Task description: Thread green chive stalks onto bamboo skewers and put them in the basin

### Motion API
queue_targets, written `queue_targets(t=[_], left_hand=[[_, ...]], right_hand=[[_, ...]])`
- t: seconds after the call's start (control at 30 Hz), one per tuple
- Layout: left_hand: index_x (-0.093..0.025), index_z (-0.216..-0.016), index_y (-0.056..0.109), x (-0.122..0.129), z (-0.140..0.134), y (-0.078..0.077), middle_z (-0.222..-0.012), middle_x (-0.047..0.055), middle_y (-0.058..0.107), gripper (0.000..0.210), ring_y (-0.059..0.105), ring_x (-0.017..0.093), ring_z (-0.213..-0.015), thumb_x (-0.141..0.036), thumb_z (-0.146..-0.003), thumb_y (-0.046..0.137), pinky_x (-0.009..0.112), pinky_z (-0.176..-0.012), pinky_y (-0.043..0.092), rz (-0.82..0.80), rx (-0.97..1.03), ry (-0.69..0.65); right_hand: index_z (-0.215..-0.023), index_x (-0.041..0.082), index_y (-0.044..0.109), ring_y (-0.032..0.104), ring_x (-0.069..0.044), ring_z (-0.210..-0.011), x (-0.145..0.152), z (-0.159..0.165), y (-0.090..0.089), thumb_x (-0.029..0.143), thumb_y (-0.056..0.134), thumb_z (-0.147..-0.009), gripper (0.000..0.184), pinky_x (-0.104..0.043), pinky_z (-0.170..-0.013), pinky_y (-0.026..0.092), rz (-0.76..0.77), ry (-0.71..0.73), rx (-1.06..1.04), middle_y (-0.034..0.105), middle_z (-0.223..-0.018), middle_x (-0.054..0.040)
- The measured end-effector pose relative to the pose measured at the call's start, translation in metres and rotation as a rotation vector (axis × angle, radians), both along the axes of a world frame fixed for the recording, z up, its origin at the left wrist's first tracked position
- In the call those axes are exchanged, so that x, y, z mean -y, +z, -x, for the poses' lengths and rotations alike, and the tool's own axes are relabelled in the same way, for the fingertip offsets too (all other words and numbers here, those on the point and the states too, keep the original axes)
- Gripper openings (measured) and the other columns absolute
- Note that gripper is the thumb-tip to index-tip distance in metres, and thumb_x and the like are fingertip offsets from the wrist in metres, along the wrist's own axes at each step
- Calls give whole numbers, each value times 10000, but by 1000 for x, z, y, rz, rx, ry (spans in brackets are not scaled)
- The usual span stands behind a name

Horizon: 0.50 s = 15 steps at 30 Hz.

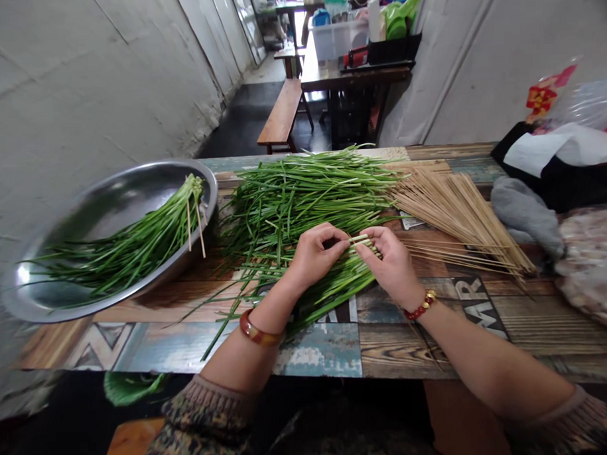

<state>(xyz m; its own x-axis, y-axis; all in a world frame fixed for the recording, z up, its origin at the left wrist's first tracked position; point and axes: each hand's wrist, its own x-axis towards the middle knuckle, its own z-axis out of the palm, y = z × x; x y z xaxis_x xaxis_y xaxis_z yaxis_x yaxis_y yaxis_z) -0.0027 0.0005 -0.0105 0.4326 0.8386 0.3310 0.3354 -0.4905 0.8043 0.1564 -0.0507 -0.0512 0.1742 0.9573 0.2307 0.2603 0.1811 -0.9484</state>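
My left hand (314, 255) pinches the pale stem end of a garlic chive between thumb and fingers. Close beside it, my right hand (390, 263) has its thumb and fingers closed around the white ends of several chives, whose green leaves (330, 291) trail left under my wrists. Thin sticks show below the right wrist; whether that hand grips one is hidden. A loose pile of garlic chives (302, 191) lies just beyond my hands. Bamboo skewers (465, 218) are fanned out to the right. Skewered chives (139, 243) rest in the metal basin (152, 168) at the left.
A grey cloth item (524, 210) and a clear bag of pale contents (593, 260) sit at the table's right end, near a black bag (555, 179). Walls flank both sides. Beyond are a wooden bench (282, 115) and another table with a plastic bin (339, 39).
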Motion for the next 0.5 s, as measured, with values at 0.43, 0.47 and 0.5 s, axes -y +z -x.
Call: queue_targets(t=[0.43, 0.47, 0.5], left_hand=[[-154, -694, 670, 0, 0, 1, -682, 17, 647, 99, 582, 123, -664, -177, -787, 643, 244, -641, 434, -23, 45, 70], [-152, -691, 669, 0, 0, 1, -679, 16, 644, 101, 579, 122, -662, -175, -786, 643, 243, -639, 431, -29, 49, 72], [-149, -688, 668, -1, 0, 0, -676, 17, 642, 103, 576, 121, -661, -171, -786, 643, 242, -638, 428, -35, 53, 73]], right_hand=[[-1002, 227, 700, 687, -198, -924, 8, 1, 19, 260, 536, -855, 223, -322, -862, 514, -73, 19, 192, 741, -1001, -31], [-1011, 224, 702, 687, -198, -935, 8, 1, 19, 254, 535, -855, 231, -321, -869, 513, -77, 22, 192, 741, -1011, -33], [-1020, 220, 703, 686, -197, -944, 8, 1, 19, 250, 535, -855, 237, -318, -875, 511, -80, 27, 191, 740, -1020, -37]])
